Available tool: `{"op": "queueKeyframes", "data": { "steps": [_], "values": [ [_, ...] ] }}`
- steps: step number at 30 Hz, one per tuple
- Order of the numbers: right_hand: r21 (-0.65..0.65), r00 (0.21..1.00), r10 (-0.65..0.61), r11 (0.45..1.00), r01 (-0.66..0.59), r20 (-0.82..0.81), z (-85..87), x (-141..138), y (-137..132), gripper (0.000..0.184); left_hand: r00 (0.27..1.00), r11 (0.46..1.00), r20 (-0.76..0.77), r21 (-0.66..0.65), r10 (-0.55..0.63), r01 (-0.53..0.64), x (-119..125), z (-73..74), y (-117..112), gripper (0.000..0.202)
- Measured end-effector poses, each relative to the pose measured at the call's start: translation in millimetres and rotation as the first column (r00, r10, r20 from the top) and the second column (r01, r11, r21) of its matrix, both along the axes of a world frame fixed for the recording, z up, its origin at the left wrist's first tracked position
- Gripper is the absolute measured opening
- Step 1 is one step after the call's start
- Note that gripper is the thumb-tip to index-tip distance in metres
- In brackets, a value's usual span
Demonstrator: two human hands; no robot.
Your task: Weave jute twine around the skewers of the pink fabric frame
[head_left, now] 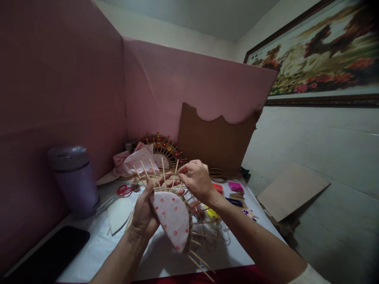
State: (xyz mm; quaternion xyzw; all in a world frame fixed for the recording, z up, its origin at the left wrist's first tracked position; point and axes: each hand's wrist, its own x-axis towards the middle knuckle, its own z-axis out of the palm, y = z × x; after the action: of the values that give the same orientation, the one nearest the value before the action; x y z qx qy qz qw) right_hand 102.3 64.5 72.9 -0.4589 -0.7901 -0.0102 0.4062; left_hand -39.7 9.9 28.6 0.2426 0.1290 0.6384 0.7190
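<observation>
My left hand (147,213) grips a half-round panel (173,221) covered in white cloth with small red flowers, lifted above the table. Thin wooden sticks (164,173) fan out from its curved edge, and twine-like cord runs along that edge between them. At the top of the fan, my right hand (196,179) pinches by one upright stick; its fingertips seem to hold the cord, though the strand there is too thin to see clearly. Loose loops of cord (220,232) hang below my right wrist.
Behind stands a similar decorated fan (166,148) beside pink cloth (134,159). Left are a purple tumbler (75,181), a black phone (56,252), red-handled scissors (124,191) and a white half-round piece (119,215). Right lie a blue cutter (234,202) and a pink packet (236,187). Torn cardboard (213,138) leans behind.
</observation>
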Motion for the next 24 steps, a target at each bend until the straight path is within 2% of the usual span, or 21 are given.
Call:
{"op": "queueKeyframes", "data": {
  "steps": [4,14,18,24],
  "values": [
    [-0.036,1.000,-0.013,0.999,0.012,-0.008,-0.3,0.4,1.2,0.011,1.000,1.000,-0.014,-0.008,0.020,-0.020,0.7,1.4,0.3,0.048],
    [-0.070,0.999,-0.031,0.997,0.029,-0.035,3.6,-1.5,-0.8,0.013,1.000,1.000,-0.006,-0.012,-0.025,0.025,0.5,-1.5,2.9,0.053],
    [-0.109,0.998,-0.028,0.994,0.022,-0.053,5.1,-2.0,-1.0,0.014,0.999,0.999,0.002,-0.018,-0.033,0.033,-0.1,-1.7,2.9,0.052],
    [-0.100,0.998,0.003,0.995,-0.009,-0.060,6.9,0.9,-0.7,0.012,1.000,0.999,-0.003,-0.024,-0.025,0.025,-0.2,-2.8,3.8,0.054]
  ]
}}
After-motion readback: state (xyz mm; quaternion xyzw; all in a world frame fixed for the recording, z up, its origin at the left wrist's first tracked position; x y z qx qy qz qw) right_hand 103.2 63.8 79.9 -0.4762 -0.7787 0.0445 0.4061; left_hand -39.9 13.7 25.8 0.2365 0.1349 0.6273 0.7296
